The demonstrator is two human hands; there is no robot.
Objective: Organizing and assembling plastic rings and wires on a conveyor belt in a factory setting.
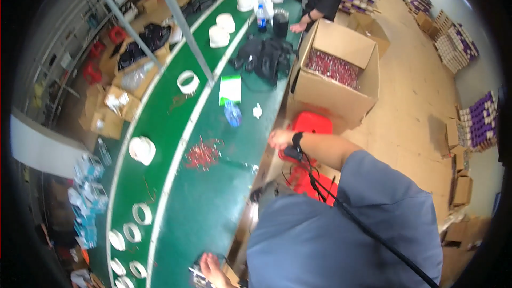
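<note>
My right hand point(280, 139) is stretched out over the bench's near edge, beside a red stool point(313, 123). Its fingers look curled, and I cannot make out anything in them. A black strap point(297, 139) circles that wrist. At the lower edge, my left hand point(213, 271) bends its fingers against a small dark and silver object point(198, 276), whose kind is blurred. On the green bench point(197, 213) lies a loose pile of small red pieces point(203, 154). Beyond it are a clear blue-tinted bottle point(232, 114), a green and white packet point(230, 89) and a crumpled white scrap point(257, 111).
White rings point(142, 214) and round white stacks point(142, 150) sit on the green conveyor belt along the bench. A large carton point(330, 96) holds many small red pieces. Another person's hand point(300, 25) rests by the bench's far end. A metal post point(184, 26) rises there.
</note>
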